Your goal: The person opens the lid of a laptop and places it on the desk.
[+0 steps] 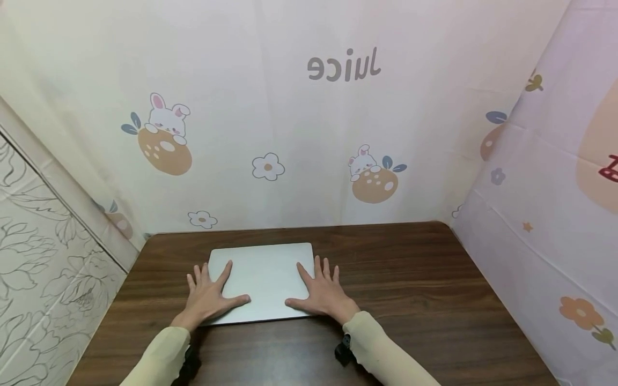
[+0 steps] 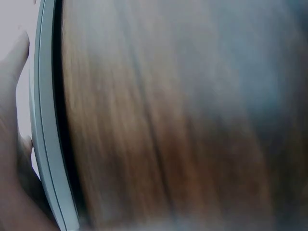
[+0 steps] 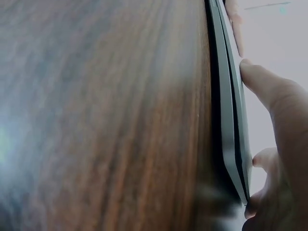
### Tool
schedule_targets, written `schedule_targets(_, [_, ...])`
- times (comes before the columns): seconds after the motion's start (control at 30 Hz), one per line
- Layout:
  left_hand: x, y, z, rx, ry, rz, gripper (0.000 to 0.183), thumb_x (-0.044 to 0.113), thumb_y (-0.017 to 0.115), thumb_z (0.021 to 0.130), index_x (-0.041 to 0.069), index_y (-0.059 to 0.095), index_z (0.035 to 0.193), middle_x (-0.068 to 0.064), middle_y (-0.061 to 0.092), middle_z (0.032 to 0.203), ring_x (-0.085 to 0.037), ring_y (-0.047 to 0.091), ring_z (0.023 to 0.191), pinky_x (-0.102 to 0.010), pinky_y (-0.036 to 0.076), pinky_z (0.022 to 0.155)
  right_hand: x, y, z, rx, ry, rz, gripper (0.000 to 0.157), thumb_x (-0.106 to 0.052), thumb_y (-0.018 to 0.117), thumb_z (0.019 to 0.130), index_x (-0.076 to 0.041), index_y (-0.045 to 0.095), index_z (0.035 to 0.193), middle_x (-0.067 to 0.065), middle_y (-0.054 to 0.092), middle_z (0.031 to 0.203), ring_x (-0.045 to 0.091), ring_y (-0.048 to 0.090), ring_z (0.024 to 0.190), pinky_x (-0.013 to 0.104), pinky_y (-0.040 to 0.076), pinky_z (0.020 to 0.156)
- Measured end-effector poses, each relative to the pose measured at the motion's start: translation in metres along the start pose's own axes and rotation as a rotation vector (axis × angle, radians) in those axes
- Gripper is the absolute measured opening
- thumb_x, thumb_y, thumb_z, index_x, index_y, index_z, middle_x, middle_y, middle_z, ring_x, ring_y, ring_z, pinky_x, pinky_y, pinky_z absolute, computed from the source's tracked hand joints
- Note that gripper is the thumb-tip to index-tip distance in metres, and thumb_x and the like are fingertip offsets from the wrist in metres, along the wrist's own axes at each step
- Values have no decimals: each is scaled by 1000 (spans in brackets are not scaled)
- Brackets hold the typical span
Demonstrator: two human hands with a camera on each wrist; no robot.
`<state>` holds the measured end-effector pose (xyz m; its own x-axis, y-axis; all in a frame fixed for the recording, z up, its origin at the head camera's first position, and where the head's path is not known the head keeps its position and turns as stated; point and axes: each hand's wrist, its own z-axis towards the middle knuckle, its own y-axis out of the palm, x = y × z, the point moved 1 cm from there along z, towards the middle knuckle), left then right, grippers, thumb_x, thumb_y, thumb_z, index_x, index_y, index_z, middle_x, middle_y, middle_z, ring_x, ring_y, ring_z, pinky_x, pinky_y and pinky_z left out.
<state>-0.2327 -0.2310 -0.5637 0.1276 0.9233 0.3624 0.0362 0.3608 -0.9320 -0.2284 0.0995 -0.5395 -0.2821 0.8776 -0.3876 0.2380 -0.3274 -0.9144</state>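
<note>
A: How do we find the fingers (image 1: 238,301)?
B: Spread; left hand (image 1: 205,297) and right hand (image 1: 324,294) lie at opposite ends of the closed laptop (image 1: 265,281), thumbs on top.
A: Its place and handling?
B: Flat on the wooden table (image 1: 415,300). We judge it stiff, fairly heavy, slippery, fragile: best held by both short edges.

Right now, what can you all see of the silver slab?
The slab looks like a closed laptop: pale silver, smooth, metallic-looking, with rounded corners and a seam along its near edge. It lies flat on the wood-look table, left of centre. The left hand and right hand rest spread across its side edges.
</note>
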Motion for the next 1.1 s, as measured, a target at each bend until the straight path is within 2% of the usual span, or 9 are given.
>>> schedule_targets(0.47, [19,3,0,-22,8,8,117,86,63,75,23,24,165,-45,4,162,-68,-6,148,-78,-6,116,9,-6,-3,5,25,10,104,-83,56,83,-27,27,165,32,5,169,57,5,154,74,7,121])
schedule_targets(0.77, [29,10,1,-56,-1,-8,119,88,61,75,24,20,166,-43,-1,163,-66,-11,148,-77,-10,116,18,-8,-11,9,34,25,102,-81,58,84,-26,28,164,31,6,169,58,5,154,74,7,121])
schedule_targets(1.1, [40,10,-1,-19,12,7,118,88,62,74,22,25,165,-46,5,161,-68,-5,147,-77,-5,117,27,-9,-11,10,46,21,104,-84,58,82,-28,29,164,31,6,169,55,4,155,73,7,121])
